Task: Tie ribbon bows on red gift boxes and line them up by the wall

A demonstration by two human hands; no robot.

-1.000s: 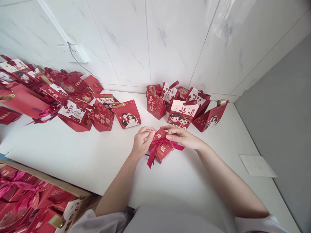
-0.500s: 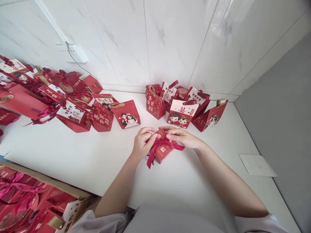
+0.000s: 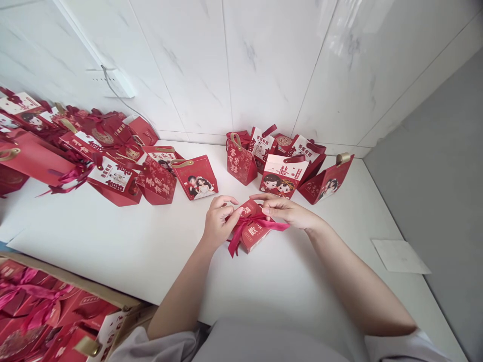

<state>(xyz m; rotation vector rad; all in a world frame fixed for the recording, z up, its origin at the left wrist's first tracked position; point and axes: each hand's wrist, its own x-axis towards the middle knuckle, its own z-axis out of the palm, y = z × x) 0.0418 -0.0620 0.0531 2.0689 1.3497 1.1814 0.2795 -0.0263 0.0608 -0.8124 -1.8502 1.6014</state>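
A small red gift box (image 3: 257,235) with gold lettering lies on the white table, tied with a dark red ribbon (image 3: 237,236) whose tails spread to both sides. My left hand (image 3: 221,221) is at the box's left side, thumb and fingers closed around the ribbon near the bow. On the opposite side, my right hand (image 3: 290,210) pinches the ribbon between thumb and fingers, close to the box's upper corner. The ribbon loops are partly hidden under my fingers. Just behind the right hand stands a handled box with a cartoon couple (image 3: 281,176).
Several red handled gift boxes (image 3: 196,177) stand along the tiled wall, crowded thickly at left. At lower left, a cardboard carton (image 3: 126,300) holds more red boxes. A cable runs from the wall socket (image 3: 123,84). A white sheet (image 3: 400,256) lies by the right edge.
The right hand has shifted slightly right, drawing the right ribbon tail a little outward. The left hand's index finger has lifted slightly. The gift box stays in nearly the same place.
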